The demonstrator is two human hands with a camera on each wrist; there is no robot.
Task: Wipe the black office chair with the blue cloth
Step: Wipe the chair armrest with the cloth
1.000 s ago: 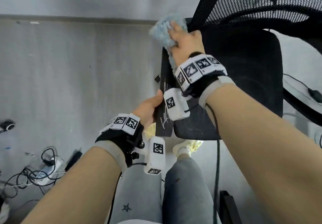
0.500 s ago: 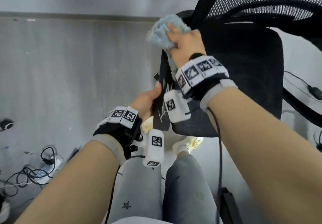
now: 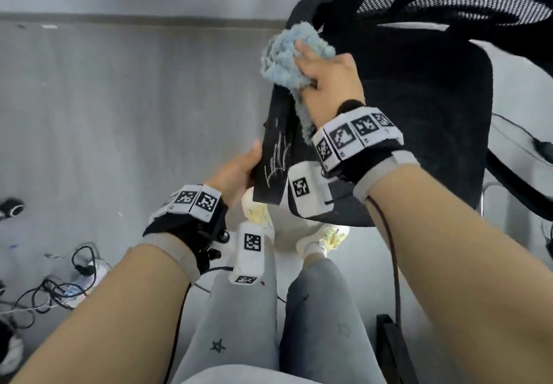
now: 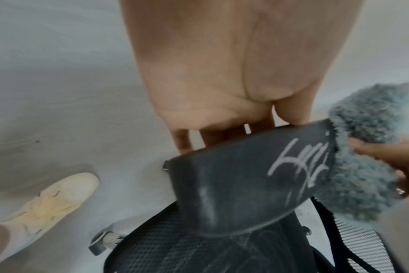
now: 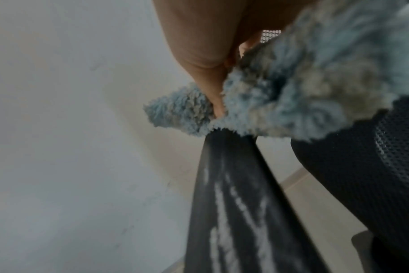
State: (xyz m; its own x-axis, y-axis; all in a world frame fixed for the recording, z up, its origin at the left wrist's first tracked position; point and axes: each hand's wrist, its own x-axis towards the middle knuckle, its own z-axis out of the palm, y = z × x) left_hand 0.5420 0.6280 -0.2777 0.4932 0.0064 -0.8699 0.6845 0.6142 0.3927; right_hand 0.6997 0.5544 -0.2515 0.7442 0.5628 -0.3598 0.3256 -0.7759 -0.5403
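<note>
Black office chair [image 3: 419, 114] at right; the right hand [image 3: 329, 81] clenches the blue cloth [image 3: 287, 57] on its armrest [image 3: 278, 150]'s far end. Left wrist view: left hand [image 4: 222, 73] fingers [image 4: 182, 142] grasp the near end. Right wrist view: white streaks remain; firm, overlapping strokes would likely lift them.

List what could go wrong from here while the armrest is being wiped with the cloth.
1. The white scrawl lies on the armrest below the blue cloth; strokes kept near the far end may miss it.
2. The left hand grips only the near end, so the chair might swivel under pressure.
3. Loose cables on the floor could snag a foot.
</note>
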